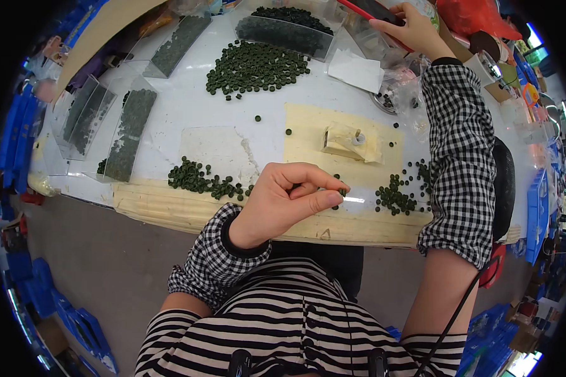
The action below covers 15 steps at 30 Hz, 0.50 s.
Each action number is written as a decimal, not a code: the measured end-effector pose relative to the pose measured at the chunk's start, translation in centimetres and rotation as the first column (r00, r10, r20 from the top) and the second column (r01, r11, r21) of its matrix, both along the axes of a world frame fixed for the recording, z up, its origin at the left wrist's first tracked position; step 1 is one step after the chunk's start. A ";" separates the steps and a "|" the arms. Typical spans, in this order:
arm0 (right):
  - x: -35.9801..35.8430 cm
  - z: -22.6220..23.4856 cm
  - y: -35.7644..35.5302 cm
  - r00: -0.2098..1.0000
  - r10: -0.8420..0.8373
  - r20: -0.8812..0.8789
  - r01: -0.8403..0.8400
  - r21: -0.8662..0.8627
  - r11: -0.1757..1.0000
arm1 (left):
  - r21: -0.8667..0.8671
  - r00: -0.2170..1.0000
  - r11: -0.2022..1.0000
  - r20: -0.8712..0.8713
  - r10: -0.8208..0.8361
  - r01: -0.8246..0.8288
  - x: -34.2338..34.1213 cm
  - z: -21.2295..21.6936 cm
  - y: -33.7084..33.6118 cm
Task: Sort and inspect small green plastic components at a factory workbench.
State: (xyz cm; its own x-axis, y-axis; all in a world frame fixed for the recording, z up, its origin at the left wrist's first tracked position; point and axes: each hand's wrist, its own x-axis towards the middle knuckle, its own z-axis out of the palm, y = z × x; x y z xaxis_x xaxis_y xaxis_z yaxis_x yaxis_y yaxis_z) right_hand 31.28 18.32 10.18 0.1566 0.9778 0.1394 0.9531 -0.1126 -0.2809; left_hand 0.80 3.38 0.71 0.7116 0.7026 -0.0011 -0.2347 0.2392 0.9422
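Observation:
My left hand (289,200) is pinched above the near edge of the table, thumb and index fingertip together on a small dark green round piece (343,192), mostly hidden by the fingers. At the far right, my right hand (418,30) reaches over a flat dark object with a red edge (383,12). Its thumb and index finger are spread apart and touch that object. Beyond my left hand, a small block fixture with a short upright post (358,137) sits on a yellowish sheet (302,113). Loose green pieces (198,177) lie left of my left hand, and more (395,196) to its right.
A large heap of green pieces (255,68) lies at the back, against a clear bin (283,39) of them. More clear bins (131,135) stand left. White paper (356,70) and plastic bags (405,85) are at back right. A padded strip (151,204) lines the near edge.

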 end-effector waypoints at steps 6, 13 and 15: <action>1.8 -1.1 2.2 0.997 0.048 -0.056 -0.043 0.084 0.996 | -0.033 1.000 0.999 -0.005 -0.019 0.019 0.0 0.2 0.0; 1.8 -1.6 3.1 0.983 0.114 -0.146 -0.102 0.089 0.991 | -0.027 1.000 1.000 -0.008 -0.010 0.010 0.2 0.1 0.1; 1.7 -1.7 3.0 0.974 0.131 -0.186 -0.120 0.069 0.990 | -0.021 1.000 1.000 0.021 0.003 -0.003 0.3 -0.1 0.0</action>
State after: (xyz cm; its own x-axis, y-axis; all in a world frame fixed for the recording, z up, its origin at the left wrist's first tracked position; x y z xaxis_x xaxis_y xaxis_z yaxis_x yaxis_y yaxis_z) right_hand 32.96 21.32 8.52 0.0617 0.9827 0.1748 0.8875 0.0261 -0.4601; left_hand 1.13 3.40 0.58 0.7095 0.7047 -0.0011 -0.2550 0.2582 0.9318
